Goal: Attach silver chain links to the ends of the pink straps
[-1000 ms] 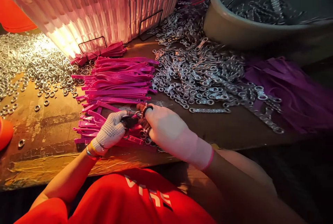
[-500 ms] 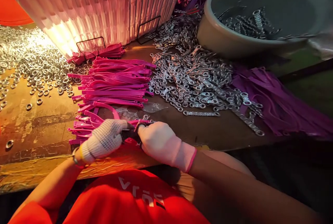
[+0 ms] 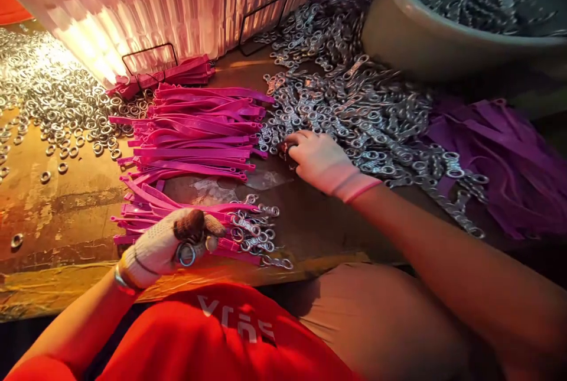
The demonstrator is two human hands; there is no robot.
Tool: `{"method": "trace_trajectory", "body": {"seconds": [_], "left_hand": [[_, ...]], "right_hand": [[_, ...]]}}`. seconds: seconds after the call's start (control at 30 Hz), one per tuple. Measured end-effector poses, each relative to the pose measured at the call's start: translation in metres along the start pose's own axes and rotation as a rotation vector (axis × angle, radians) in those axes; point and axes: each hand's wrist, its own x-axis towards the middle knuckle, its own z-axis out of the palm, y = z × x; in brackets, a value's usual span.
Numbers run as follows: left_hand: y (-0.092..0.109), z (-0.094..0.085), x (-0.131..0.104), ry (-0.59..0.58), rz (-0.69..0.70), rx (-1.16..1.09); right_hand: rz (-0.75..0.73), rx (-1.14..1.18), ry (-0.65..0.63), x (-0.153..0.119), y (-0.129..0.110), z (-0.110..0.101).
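Note:
My left hand [image 3: 175, 245], in a white glove with dark fingertips, is closed around a metal ring [image 3: 186, 254] over the front bundle of pink straps [image 3: 146, 207]. Small metal links [image 3: 252, 230] lie at the right ends of those straps. My right hand [image 3: 316, 159], gloved in white with a pink cuff, reaches to the left edge of the large pile of metal links [image 3: 349, 112]. Its fingers are bent together at the pile, and what they grip, if anything, is too small to make out.
Loose rings [image 3: 71, 109] cover the left of the table [image 3: 66, 209]. A ribbed translucent panel [image 3: 177, 9] stands at the back. A large tub [image 3: 425, 38] is at back right, with purple straps [image 3: 509, 162] below it. More pink straps [image 3: 199, 133] lie mid-table.
My hands have moved apart. The right has gone up and right to the link pile; the left has turned over, its ring now showing. The view has shifted slightly.

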Motion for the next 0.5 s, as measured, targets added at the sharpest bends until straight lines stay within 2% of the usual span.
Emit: {"method": "trace_trajectory", "body": {"seconds": [0.03,0.1,0.2,0.27,0.33,0.43,0.5], "left_hand": [[-0.003,0.004,0.005,-0.015,0.003,0.044],[-0.006,0.009,0.014,-0.006,0.081,0.304],[-0.010,0.013,0.025,0.059,0.344,0.826],[-0.014,0.014,0.032,0.068,0.478,1.062],[-0.018,0.015,0.037,0.056,0.546,1.157],[-0.025,0.013,0.042,0.048,0.599,1.120],[-0.028,0.011,0.043,0.036,0.593,1.082]], "right_hand": [[-0.004,-0.004,-0.003,0.005,0.005,0.007],[0.010,-0.003,-0.004,0.009,0.009,0.016],[0.063,0.029,0.011,0.007,0.007,0.020],[0.121,0.083,0.017,0.006,0.004,0.018],[0.196,0.142,-0.004,0.007,0.001,0.014],[0.311,0.204,-0.024,0.008,-0.003,0.004],[0.356,0.241,0.017,0.003,-0.009,-0.004]]}}
